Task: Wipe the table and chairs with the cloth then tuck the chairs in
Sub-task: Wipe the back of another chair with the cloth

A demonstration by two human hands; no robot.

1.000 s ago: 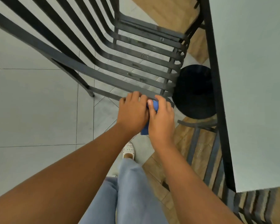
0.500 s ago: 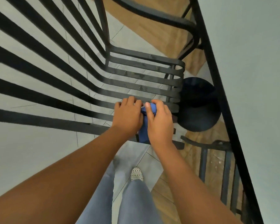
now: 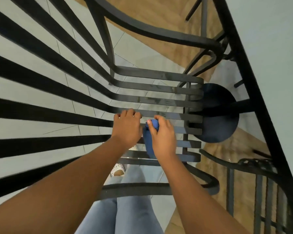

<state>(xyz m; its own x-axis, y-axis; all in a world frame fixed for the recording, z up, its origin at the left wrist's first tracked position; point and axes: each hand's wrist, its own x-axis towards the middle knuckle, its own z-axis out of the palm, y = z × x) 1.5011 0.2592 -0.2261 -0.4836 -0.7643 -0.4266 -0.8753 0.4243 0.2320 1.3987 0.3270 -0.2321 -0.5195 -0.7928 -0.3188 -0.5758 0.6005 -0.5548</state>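
Down over a black slatted metal chair (image 3: 159, 89), seen steeply from above – both bare hands low on its seat slats. Right hand (image 3: 161, 135) clamped on a blue cloth (image 3: 148, 141): thumb and fingers curled round the bunched top of it, a tail of fabric hanging down past the heel of the hand, across the seat slats. Left hand (image 3: 127, 128) just beside it, nearly touching, fingers bent over one slat and holding nothing else; whether gripping that slat or only resting on it, cannot tell. Cloth between the two hands, roughly mid-seat, close to the nearer slats.

Long backrest slats fanning out toward the left edge of the view, blurred. Curved armrest sweeping across the top, another arching across the bottom in front of the legs. Pale table (image 3: 267, 48) with a dark edge running diagonally down the right side, its round black base (image 3: 216, 115) on the floor just past the front ends of the seat slats. Part of a second dark slatted chair (image 3: 260, 191) at lower right, under the table edge. Grey floor tiles (image 3: 41, 100) under the chair, wood-look flooring (image 3: 159, 16) beyond – blue jeans (image 3: 122, 215) and a pale dotted shoe (image 3: 118, 169) visible below the forearms.
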